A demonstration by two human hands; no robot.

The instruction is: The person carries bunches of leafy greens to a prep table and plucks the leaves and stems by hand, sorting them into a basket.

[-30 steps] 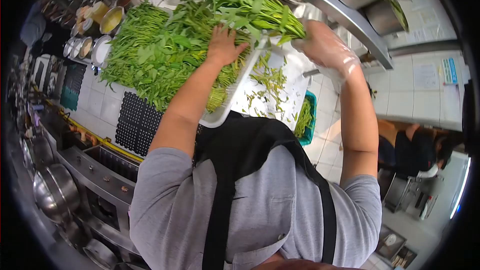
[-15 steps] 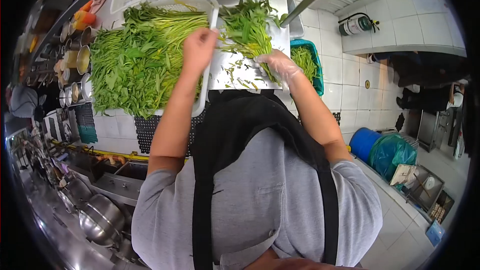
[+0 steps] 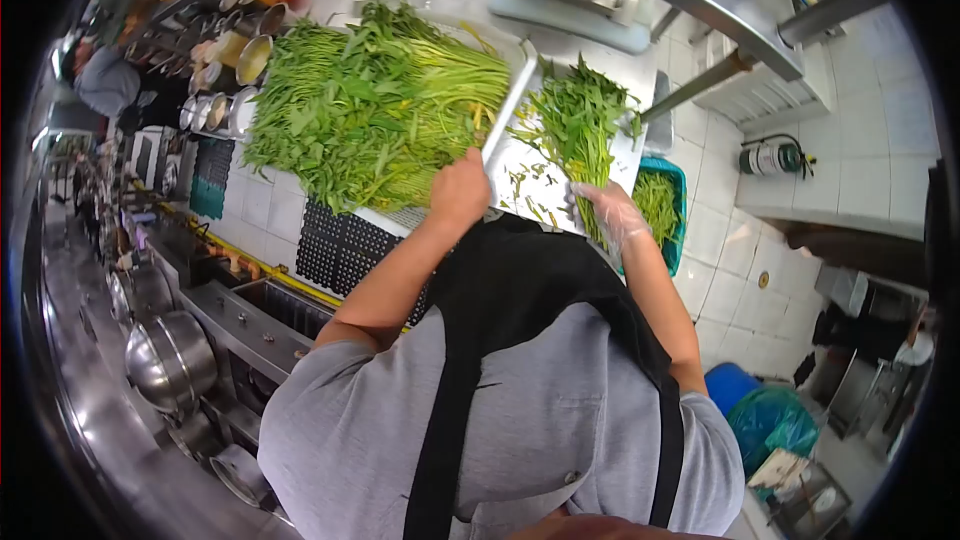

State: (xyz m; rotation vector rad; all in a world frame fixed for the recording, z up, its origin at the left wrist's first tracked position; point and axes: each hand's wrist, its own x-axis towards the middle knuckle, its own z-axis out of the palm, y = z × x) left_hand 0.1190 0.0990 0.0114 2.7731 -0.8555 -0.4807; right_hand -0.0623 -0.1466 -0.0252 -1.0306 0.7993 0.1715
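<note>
Gloved right hand point(image 3: 612, 212) wrapped round stems of leafy bunch point(image 3: 585, 120), on table point(image 3: 625, 68) right of white tray point(image 3: 519, 80). Light, even squeeze should keep stems aligned, unbruised. Left hand point(image 3: 460, 192) curled by tray's near right corner; cannot tell if pinching anything. Tray heaped with greens point(image 3: 370, 90); teal basket point(image 3: 682, 200), farther right, holds cut stems point(image 3: 655, 202).

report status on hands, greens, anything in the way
Right hand around stems of greens bunch. Left hand closed at tray, hold unclear. Loose trimmings on table between hands.
</note>
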